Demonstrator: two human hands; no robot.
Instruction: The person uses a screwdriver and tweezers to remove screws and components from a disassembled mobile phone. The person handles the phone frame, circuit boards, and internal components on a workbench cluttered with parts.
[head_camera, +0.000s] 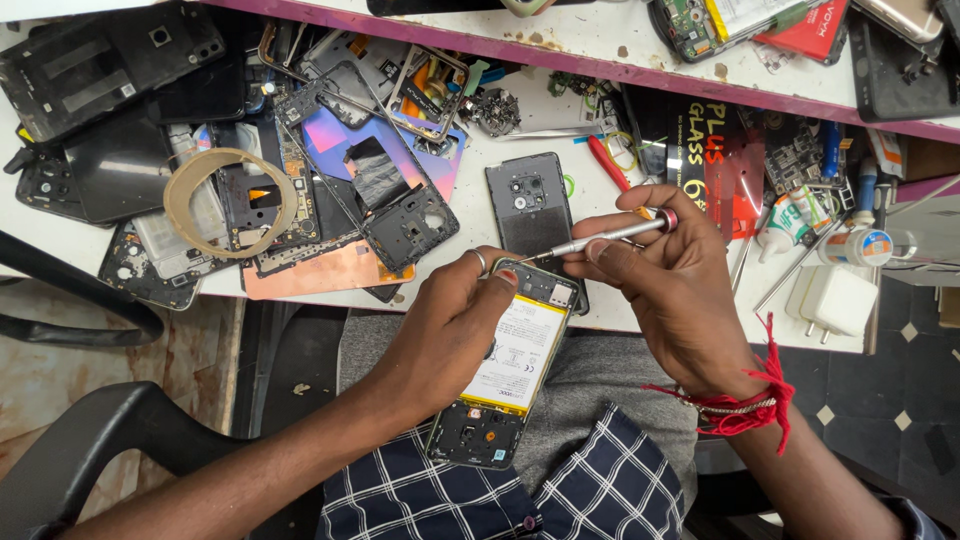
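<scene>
An opened phone with its back off, showing a white battery and circuit boards, rests over my lap against the table edge. My left hand, with a ring on one finger, grips its left side near the top. My right hand holds a thin silver screwdriver with a pink cap, its tip touching the phone's upper end near the camera board. A red thread band circles my right wrist. A dark phone back cover lies on the table just beyond the phone.
The white table is crowded with phone frames, back panels and a gradient-coloured cover at left, plus a tape ring. At right lie a white charger plug, glue bottles, tweezers and a red-handled tool. A shelf edge runs above.
</scene>
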